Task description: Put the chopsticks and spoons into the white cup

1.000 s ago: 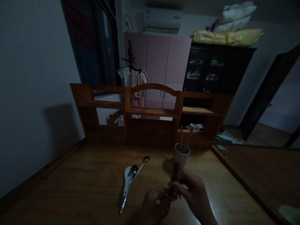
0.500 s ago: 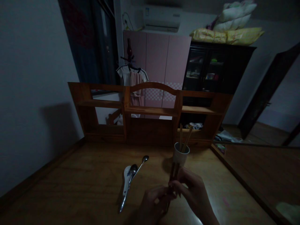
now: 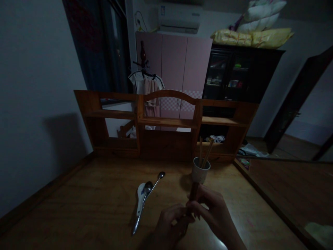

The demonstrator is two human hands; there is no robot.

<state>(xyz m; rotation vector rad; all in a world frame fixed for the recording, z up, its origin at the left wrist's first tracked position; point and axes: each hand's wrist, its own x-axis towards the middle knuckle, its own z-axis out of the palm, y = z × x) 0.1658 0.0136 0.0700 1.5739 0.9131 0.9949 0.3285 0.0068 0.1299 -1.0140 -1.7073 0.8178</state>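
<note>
Dark reddish-brown chopsticks [image 3: 194, 191] are held between my two hands, their upper ends pressed together just in front of the cup. My left hand [image 3: 173, 222] is closed around their lower part. Higher up, my right hand [image 3: 212, 206] pinches them with thumb and fingers. How many sticks there are is hard to tell in the dim light. Behind the hands stands a pale cup [image 3: 199, 175] with several lighter chopsticks [image 3: 206, 152] leaning in it. To the left lie a white ceramic spoon [image 3: 141, 198] and two metal spoons [image 3: 148, 187], overlapping one another.
The wooden desk [image 3: 104, 201] carries a low shelf unit [image 3: 166, 121] along its back edge. A wall [image 3: 39, 86] borders it on the left, and a raised wooden edge [image 3: 262, 194] runs down the right side.
The upper ends of the dark chopsticks, slightly apart before, are now together. Both hands have stayed in nearly the same place.
</note>
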